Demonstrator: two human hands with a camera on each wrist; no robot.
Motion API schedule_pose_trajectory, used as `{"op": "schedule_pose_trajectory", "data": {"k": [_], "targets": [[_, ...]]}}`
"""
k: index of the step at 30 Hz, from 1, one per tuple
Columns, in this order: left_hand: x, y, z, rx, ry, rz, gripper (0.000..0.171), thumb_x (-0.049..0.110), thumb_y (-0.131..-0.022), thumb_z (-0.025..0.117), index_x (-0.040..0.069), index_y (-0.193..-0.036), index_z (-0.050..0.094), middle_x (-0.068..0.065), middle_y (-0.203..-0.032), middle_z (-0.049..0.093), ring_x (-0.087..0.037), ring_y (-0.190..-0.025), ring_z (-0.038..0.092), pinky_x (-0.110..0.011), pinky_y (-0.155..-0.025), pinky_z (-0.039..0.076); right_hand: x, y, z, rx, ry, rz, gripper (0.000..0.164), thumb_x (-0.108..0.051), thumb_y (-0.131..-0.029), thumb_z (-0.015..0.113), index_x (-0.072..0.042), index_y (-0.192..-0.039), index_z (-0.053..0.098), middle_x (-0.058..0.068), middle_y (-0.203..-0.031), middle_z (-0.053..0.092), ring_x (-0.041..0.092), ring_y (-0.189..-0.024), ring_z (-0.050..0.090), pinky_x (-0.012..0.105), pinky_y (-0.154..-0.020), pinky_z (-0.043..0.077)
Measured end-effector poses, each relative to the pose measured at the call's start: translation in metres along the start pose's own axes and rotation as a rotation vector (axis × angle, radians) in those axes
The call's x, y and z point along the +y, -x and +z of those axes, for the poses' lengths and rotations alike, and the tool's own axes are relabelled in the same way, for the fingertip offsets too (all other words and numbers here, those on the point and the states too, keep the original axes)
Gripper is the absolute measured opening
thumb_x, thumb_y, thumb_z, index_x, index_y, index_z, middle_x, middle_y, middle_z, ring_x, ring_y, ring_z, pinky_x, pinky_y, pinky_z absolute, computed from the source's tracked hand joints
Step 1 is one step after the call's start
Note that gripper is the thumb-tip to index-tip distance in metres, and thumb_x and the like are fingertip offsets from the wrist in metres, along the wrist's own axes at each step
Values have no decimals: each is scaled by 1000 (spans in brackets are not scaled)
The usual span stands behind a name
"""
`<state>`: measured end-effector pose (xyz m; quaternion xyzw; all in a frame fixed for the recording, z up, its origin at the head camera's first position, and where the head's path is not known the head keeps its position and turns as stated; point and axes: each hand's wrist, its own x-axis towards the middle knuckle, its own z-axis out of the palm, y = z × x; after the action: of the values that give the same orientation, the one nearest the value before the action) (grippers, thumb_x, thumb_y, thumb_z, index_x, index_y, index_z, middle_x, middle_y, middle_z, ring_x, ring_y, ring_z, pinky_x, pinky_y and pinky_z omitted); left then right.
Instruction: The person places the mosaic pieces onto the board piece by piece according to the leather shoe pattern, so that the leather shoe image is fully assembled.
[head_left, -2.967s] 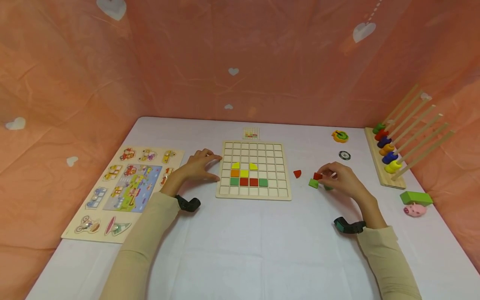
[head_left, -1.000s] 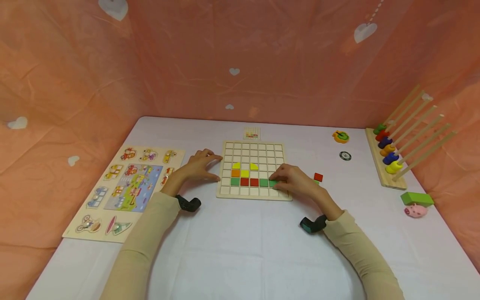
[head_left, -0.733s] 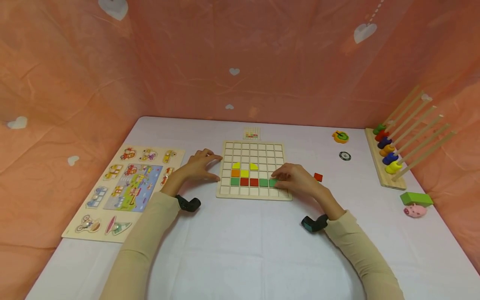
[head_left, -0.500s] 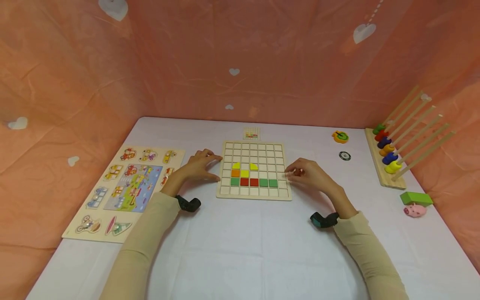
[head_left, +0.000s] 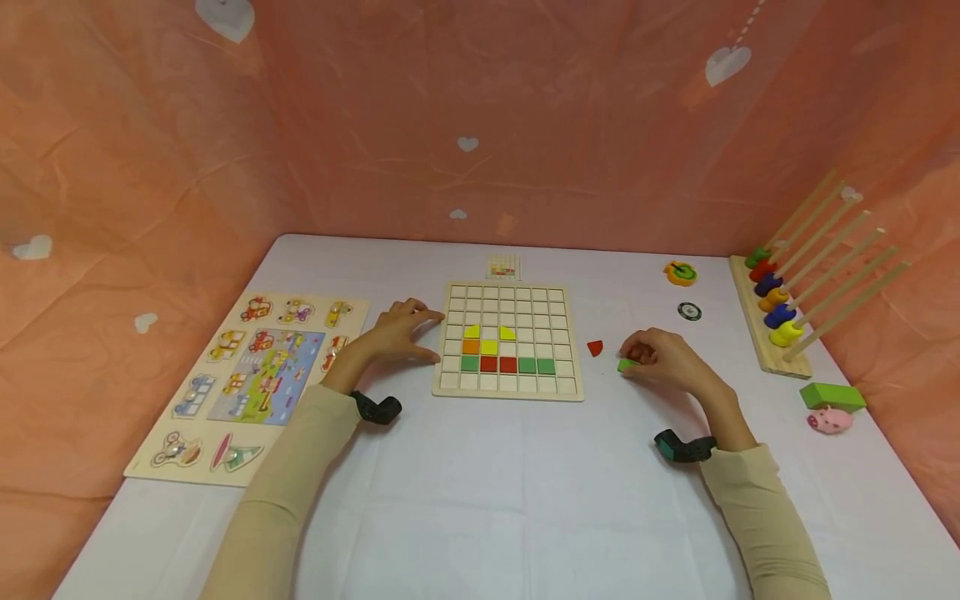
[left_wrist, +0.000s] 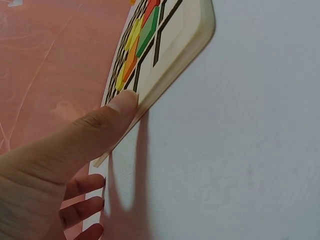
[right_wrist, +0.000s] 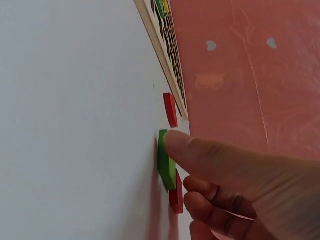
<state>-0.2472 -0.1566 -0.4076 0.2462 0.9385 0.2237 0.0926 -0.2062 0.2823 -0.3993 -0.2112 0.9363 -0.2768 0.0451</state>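
Note:
My left hand [head_left: 397, 329] rests its thumb and a fingertip on the left edge of the square wooden grid board [head_left: 562, 310]; in the left wrist view the thumb [left_wrist: 122, 102] lies on the rim. Yellow, orange, red and green tiles fill some cells, including a green tile [head_left: 546, 367] at the row's right end. Right of the board, my right hand [head_left: 663, 360] pinches a loose green tile [right_wrist: 167, 162] low over the tabletop. A red tile [right_wrist: 176, 197] shows behind it in the right wrist view. A rounded red piece [head_left: 595, 347] lies between hand and board.
A small pattern card [head_left: 502, 267] lies behind the board. On the left is a vehicle puzzle [head_left: 258, 379]. To the right are a poker chip [head_left: 689, 311], an orange-green toy [head_left: 680, 272], a peg stand [head_left: 772, 333], a green block [head_left: 832, 397] and a pink pig [head_left: 830, 420].
My right hand set a green tile into the red-green row's right end, released it and moved back right to another green tile. The left hand has stayed at the board's edge.

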Motion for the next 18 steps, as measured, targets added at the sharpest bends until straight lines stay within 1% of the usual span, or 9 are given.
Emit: {"op": "schedule_pose_trajectory", "data": {"k": [4, 7, 13, 18], "targets": [[-2, -2, 2, -9, -6, -23, 74, 41, -74, 77, 14, -136, 48, -16, -131, 39, -35, -118, 34, -52, -97, 27, 3, 2, -1, -7, 4, 25, 26, -6, -74, 77, 0, -95, 64, 6, -82, 60, 20, -76, 53, 26, -67, 44], [-4, -4, 3, -12, -25, -26, 73, 39, -74, 77, 15, -136, 48, -15, -131, 39, -34, -118, 35, -52, -96, 28, 5, 2, 0, -19, 1, 41, 27, -7, -74, 77, 0, -96, 64, 5, -81, 59, 19, -75, 52, 24, -67, 44], [-4, -4, 3, -8, -40, -18, 73, 39, -74, 77, 14, -136, 48, -15, -130, 40, -34, -117, 36, -52, -94, 29, 4, 2, 0, -66, 8, 60, 27, -8, -75, 77, -2, -98, 64, 2, -79, 57, 18, -75, 50, 25, -67, 44], [-2, -2, 1, -9, -36, -20, 73, 39, -74, 77, 14, -136, 48, -15, -130, 40, -34, -117, 36, -51, -95, 29, 3, 2, 0, -84, 4, 66, 29, -8, -74, 78, 0, -98, 65, 3, -81, 59, 18, -75, 52, 25, -67, 45]]}}
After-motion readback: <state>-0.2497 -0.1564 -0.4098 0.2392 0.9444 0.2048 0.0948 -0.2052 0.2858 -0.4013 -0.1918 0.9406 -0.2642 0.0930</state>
